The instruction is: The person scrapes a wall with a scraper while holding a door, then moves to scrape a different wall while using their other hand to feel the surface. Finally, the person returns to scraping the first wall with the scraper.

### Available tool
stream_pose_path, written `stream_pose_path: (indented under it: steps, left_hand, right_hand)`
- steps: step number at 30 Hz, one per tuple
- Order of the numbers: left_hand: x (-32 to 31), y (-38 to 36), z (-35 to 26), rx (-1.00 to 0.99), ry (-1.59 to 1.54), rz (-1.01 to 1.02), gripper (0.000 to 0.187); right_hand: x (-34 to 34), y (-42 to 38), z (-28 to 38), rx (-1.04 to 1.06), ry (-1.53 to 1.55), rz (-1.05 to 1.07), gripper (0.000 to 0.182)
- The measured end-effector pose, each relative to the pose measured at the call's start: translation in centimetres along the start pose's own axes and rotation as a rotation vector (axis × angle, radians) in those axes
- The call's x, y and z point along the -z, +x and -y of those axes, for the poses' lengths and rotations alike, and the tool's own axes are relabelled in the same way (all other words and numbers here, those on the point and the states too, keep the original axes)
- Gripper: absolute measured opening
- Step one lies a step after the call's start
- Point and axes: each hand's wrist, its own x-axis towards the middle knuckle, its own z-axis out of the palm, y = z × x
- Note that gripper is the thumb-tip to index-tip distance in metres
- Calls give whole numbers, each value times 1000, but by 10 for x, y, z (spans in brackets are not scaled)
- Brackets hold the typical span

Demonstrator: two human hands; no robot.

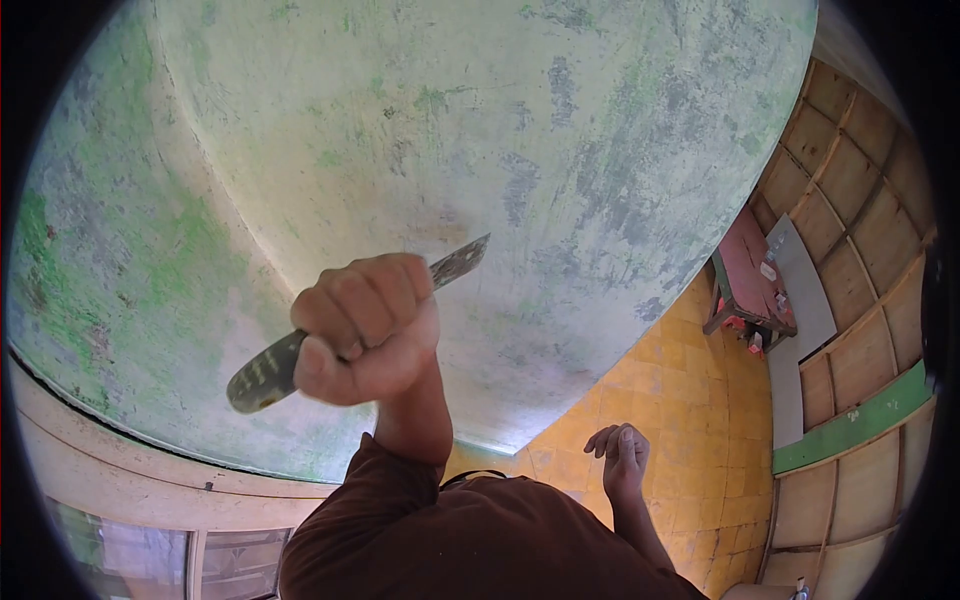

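Observation:
My left hand (370,325) is closed in a fist around a knife (262,378), raised in front of the wall (560,200). Its wide, rounded dark green handle, marked with pale yellowish stripes, sticks out below the thumb. On the other side of the fist the narrow, worn blade points up and right to a slanted tip, overlapping the wall in this view. The plaster is pale, with patches of green and grey paint. Lower on the right, my right hand (622,458) hangs over the floor with loosely curled fingers, holding nothing visible.
A vertical corner line divides the wall at left. Yellow tiles cover the floor (690,400). A reddish wooden table (752,265) with small items stands near the panelled wall (850,185) at right. Window panes (240,560) show at lower left.

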Motion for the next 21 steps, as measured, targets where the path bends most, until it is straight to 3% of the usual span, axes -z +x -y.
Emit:
stream_pose_path:
  steps: [4, 9, 11, 16, 18, 21]
  left_hand:
    - [-1, 2, 1, 76, 30, 1, 34]
    - [-2, 0, -1, 3, -76, -100, 33]
    - [1, -2, 8, 115, -6, -11, 34]
    - [3, -1, 3, -15, -93, -49, 34]
    - [10, -1, 13, 142, -73, 27, 34]
    - [11, 12, -8, 24, -78, -84, 36]
  right_hand:
    - [-2, -1, 0, -12, -10, 2, 42]
    - [-2, 2, 2, -20, -9, -3, 42]
    - [-3, 3, 2, -19, -20, 10, 42]
    - [-1, 6, -1, -25, 13, 0, 41]
    - [-3, 5, -2, -24, -3, 17, 41]
    - [-10, 7, 2, -9, -24, 5, 41]
